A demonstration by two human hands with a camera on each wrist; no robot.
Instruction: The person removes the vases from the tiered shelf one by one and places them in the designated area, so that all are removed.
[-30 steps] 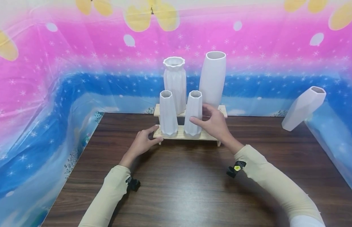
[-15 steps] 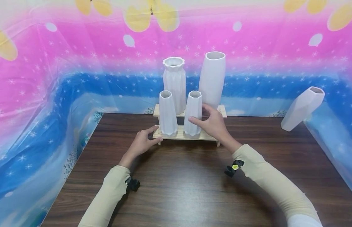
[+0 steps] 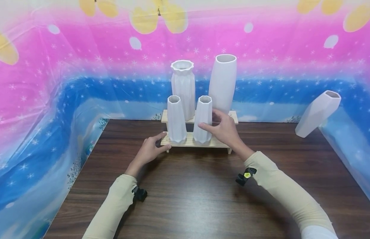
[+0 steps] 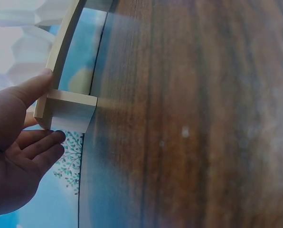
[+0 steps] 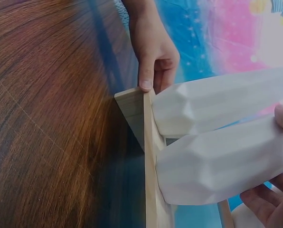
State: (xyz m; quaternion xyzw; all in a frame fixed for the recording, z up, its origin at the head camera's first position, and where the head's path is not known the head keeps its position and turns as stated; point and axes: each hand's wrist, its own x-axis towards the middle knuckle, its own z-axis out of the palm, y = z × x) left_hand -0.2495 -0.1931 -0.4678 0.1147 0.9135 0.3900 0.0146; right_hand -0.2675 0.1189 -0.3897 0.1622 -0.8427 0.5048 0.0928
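A two-tier light wooden stand [image 3: 189, 140] bears several white vases. My left hand [image 3: 148, 150] pinches the left end of its lower shelf; in the left wrist view the thumb lies on the shelf's front edge. On that shelf stand two small faceted vases, the left one [image 3: 176, 119] and the right one [image 3: 203, 116]. My right hand [image 3: 225, 130] holds the right small vase, thumb on its front and fingers partly hidden behind it. This vase stands upright with its base on the shelf. Behind, the upper tier carries a ruffled-rim vase [image 3: 183, 88] and a taller smooth vase [image 3: 223, 83].
Another white faceted vase [image 3: 318, 114], slanted in shape, stands on the dark wooden table [image 3: 188, 196] at the far right. A printed pink and blue cloth [image 3: 271, 66] hangs behind the table and along its sides.
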